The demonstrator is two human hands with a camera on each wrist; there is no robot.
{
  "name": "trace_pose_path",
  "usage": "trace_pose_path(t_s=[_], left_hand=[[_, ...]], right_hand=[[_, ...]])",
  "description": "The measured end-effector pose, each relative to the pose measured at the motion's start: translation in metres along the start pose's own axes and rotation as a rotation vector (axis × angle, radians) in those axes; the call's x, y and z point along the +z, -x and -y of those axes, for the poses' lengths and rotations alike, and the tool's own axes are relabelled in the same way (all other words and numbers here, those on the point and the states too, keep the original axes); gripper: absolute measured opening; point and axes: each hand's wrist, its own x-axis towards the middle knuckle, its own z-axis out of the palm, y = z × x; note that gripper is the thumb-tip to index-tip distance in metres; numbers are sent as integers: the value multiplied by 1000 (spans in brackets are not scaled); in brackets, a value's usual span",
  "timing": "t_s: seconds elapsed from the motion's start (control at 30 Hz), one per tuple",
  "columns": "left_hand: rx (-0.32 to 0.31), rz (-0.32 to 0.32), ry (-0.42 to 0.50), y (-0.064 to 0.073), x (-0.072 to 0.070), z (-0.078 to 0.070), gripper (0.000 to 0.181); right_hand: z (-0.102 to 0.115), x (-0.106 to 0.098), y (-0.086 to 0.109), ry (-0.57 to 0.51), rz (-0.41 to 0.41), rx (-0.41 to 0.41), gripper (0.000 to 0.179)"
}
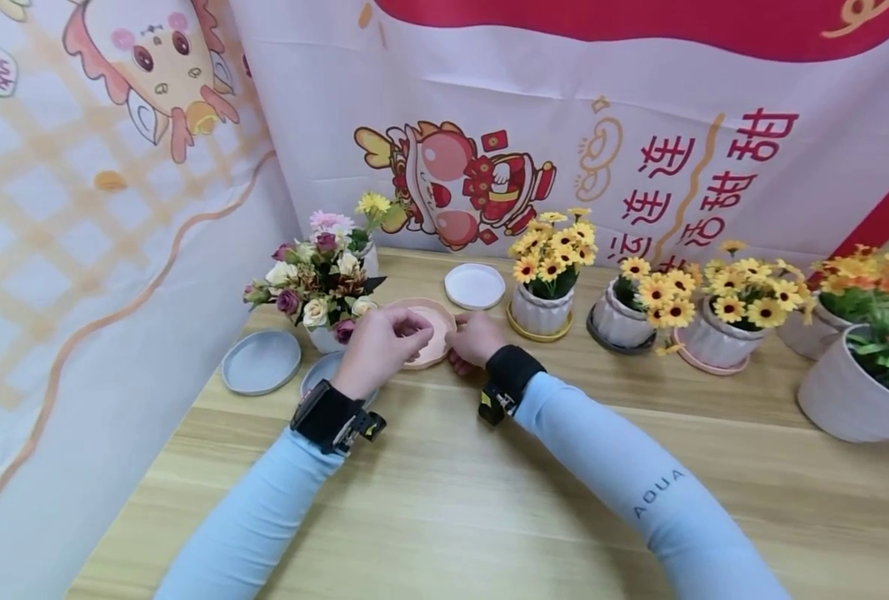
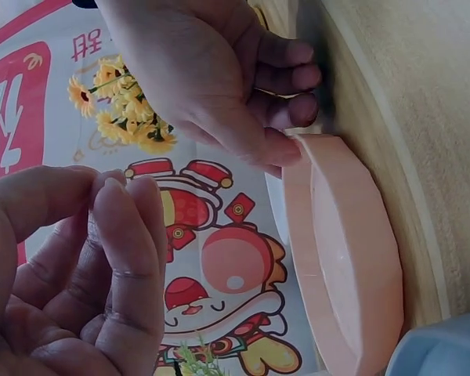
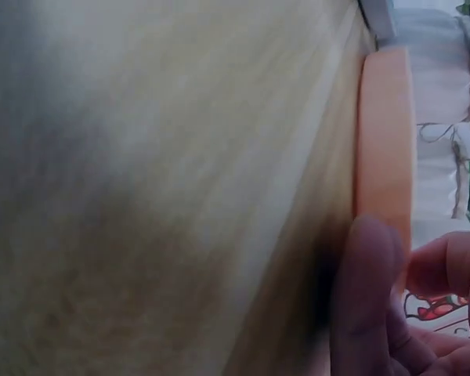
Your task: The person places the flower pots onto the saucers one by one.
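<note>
Printed cloth (image 1: 324, 100): hangs as a backdrop behind the peach saucer (image 2: 345, 258), with a red cartoon figure on it.
Wooden table (image 1: 444, 500): lies under the peach saucer and stretches in front of it.
Large white pot (image 1: 856, 392): far right of the peach saucer, holding green leaves and a red flower.
Mixed bouquet (image 1: 322, 279): just left of the peach saucer, purple and cream blooms in a white pot.
Yellow-flowered pots (image 1: 545, 310): three in a row right of the peach saucer.
Right hand (image 1: 477, 340): at the peach saucer's right edge, its rim pinched between thumb and fingers.
Left hand (image 1: 380, 350): over the peach saucer's left part, fingers curled in so that the tips meet the thumb, nothing visible between them.
Peach saucer: on the table between the two hands, its wall under the right hand's fingertips.
Blue-grey saucers (image 1: 260, 363): two, left of the peach saucer, the nearer one partly hidden by the left wrist.
White saucer (image 1: 475, 285): behind the peach saucer, slightly to its right.
</note>
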Motion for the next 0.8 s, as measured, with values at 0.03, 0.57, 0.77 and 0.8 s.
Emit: trace_pose_path(t_s=[0.03,0.57,0.77,0.8], left_hand=[[2,3,-4,0,1,0,7],[8,68,11,3,8,-12,12],[-30,246,174,4,32,-18,20],[-31,271,187,3,38,-19,21]], right_hand=[[-2,-1,-1,-7,-1,1,49],[-48,-80,66,41,-22,-125,53],[-90,-124,112,113,-14,-183,54],[-97,-131,119,118,-18,-186,54]])
